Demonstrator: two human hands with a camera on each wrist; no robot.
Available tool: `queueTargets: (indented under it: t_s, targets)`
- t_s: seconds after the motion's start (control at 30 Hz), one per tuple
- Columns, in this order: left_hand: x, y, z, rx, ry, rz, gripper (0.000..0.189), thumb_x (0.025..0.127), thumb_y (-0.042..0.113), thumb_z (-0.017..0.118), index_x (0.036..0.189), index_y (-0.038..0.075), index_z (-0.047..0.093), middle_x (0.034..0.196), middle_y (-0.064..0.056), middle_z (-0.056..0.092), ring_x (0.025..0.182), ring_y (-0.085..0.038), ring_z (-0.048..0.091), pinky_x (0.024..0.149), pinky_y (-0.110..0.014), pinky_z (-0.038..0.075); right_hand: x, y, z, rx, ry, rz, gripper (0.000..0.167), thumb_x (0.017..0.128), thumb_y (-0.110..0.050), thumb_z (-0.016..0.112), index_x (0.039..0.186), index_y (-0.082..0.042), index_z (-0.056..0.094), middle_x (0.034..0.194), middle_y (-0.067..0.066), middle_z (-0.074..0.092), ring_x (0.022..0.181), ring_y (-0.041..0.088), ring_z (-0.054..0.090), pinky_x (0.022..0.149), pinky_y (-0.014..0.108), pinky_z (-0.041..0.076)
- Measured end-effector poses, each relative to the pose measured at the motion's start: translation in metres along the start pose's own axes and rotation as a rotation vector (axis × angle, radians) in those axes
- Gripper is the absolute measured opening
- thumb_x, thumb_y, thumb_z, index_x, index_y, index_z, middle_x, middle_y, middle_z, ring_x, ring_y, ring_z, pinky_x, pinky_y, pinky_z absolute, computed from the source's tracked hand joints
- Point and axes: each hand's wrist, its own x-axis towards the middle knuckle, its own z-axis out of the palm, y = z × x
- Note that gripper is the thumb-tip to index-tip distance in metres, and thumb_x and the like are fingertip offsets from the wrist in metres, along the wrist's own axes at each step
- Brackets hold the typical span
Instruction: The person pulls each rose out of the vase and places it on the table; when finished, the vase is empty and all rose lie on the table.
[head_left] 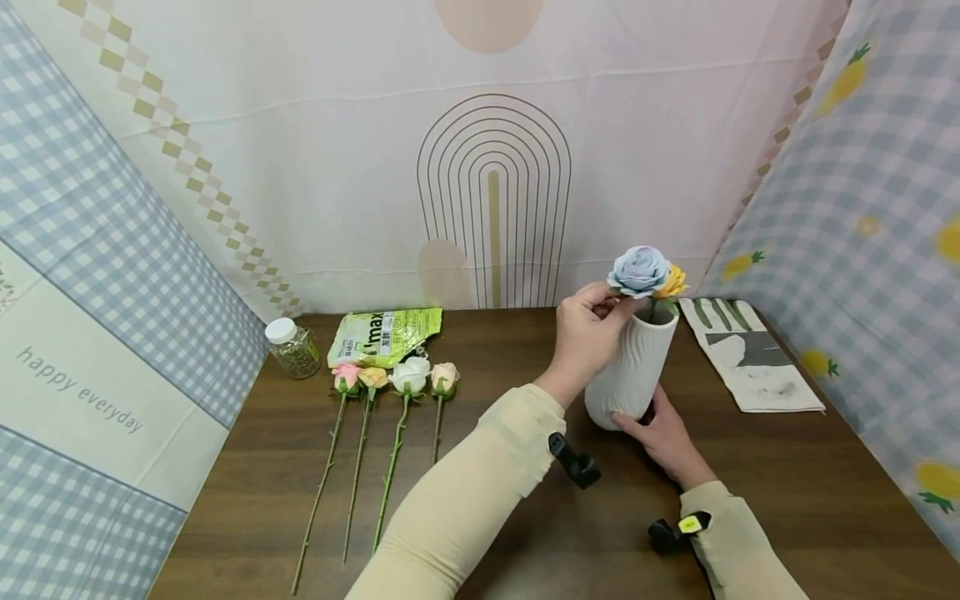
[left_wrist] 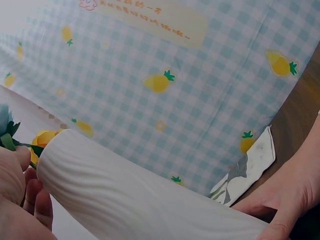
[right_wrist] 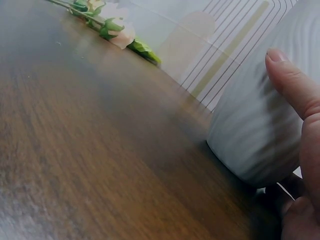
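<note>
A white ribbed vase stands tilted on the table, its mouth leaning right in the head view. My right hand grips it low down, thumb on the near side and fingers curled round behind. At the mouth, my left hand pinches a blue rose just under its bloom. The rose's lower stem is hidden by the vase and hand. Behind the blue bloom, a yellow rose pokes out of the vase; it also shows beside the rim in the left wrist view.
Left on the table lie a pink rose, a yellow-orange rose, a white rose and a peach rose. Behind them are a green packet and a white-capped jar. A patterned cloth lies right of the vase.
</note>
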Motion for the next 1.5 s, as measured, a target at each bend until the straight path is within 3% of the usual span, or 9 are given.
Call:
queueTargets:
  t_s: [0.37,0.57,0.83,1.07,1.27,1.5]
  targets:
    - [0.006,0.006,0.001,-0.073,0.023,-0.002,0.016,0.09,0.016,0.069,0.095,0.001,0.073,0.085,-0.007,0.071,0.068,-0.001,0.057,0.059,-0.02,0.051,-0.004,-0.023,-0.001,0.011,-0.019,0.023,0.083,0.087,-0.018,0.073,0.149,-0.002,0.02,0.144,0.022,0.035,0.128,0.035,0.037,0.09,0.016,0.034]
    - [0.006,0.009,0.002,-0.102,0.063,-0.027,0.016,0.088,0.013,0.071,0.092,-0.002,0.072,0.083,-0.009,0.071,0.068,0.001,0.057,0.059,-0.019,0.051,-0.003,-0.007,-0.001,-0.015,-0.011,0.072,0.086,0.086,-0.024,0.074,0.15,-0.009,0.019,0.146,0.016,0.035,0.13,0.029,0.037,0.097,0.029,0.035]
    - [0.008,0.011,0.003,-0.178,0.126,-0.022,0.015,0.086,0.007,0.072,0.091,-0.006,0.072,0.084,-0.017,0.071,0.069,-0.002,0.061,0.061,-0.021,0.054,0.0,-0.001,-0.001,-0.017,-0.006,0.057,0.087,0.086,-0.024,0.075,0.151,-0.01,0.019,0.146,0.017,0.035,0.13,0.03,0.036,0.101,0.045,0.032]
    - [0.01,0.012,0.002,-0.17,0.102,-0.028,0.018,0.088,0.012,0.07,0.098,-0.004,0.072,0.087,-0.013,0.072,0.073,-0.001,0.063,0.066,-0.024,0.056,-0.001,-0.001,-0.001,-0.025,-0.005,0.056,0.085,0.086,-0.022,0.074,0.15,-0.01,0.02,0.146,0.017,0.036,0.13,0.029,0.037,0.098,0.032,0.033]
    - [0.01,0.012,0.001,-0.171,0.094,-0.077,0.021,0.087,0.012,0.072,0.105,-0.001,0.071,0.092,-0.008,0.072,0.077,-0.001,0.062,0.068,-0.023,0.056,-0.002,-0.007,0.0,-0.018,0.001,0.036,0.083,0.086,-0.022,0.075,0.149,-0.008,0.022,0.144,0.017,0.038,0.128,0.029,0.038,0.096,0.025,0.033]
    - [0.009,0.008,0.004,-0.303,0.155,-0.18,0.021,0.084,0.009,0.074,0.103,0.0,0.072,0.087,-0.005,0.071,0.071,-0.004,0.062,0.064,-0.025,0.056,-0.001,-0.002,0.0,-0.033,0.011,0.023,0.083,0.085,-0.023,0.075,0.148,-0.008,0.024,0.143,0.018,0.039,0.127,0.029,0.039,0.095,0.022,0.033]
